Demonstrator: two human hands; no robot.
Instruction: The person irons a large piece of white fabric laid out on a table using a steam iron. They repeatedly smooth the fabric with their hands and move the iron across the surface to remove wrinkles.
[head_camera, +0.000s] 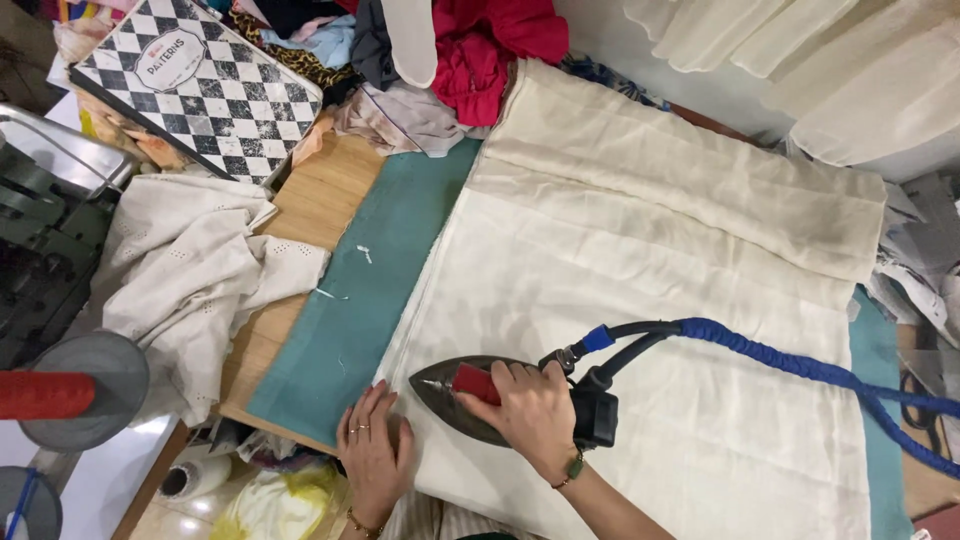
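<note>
The right hand (532, 408) is clenched around the handle of a dark, pointed steam iron with a red part at its grip (470, 395), pressing the soleplate flat onto a wide sheet of cream-coloured cloth (650, 300). The iron's long axis runs roughly sideways, its tip aimed away from the wrist toward the sheet's near edge, and a blue-sleeved hose (790, 365) trails off from its rear, across the cloth. Just beside the tip, the left hand (375, 450) lies flat and unclenched, fingers spread, pinning that edge where it meets a teal padded ironing cover (350, 300); it grasps nothing. Most of the cloth stretches beyond and behind the iron, with a folded band (690, 170) lying across its far side. Past the left hand, a crumpled white eyelet fabric (190, 270) hangs over the wooden table edge (320, 195). Farther off sit a black-and-white checkered box (200, 85) and a heap of mixed garments, one of them red (490, 45). Nothing stands in front of the iron's tip except the left hand itself.
</note>
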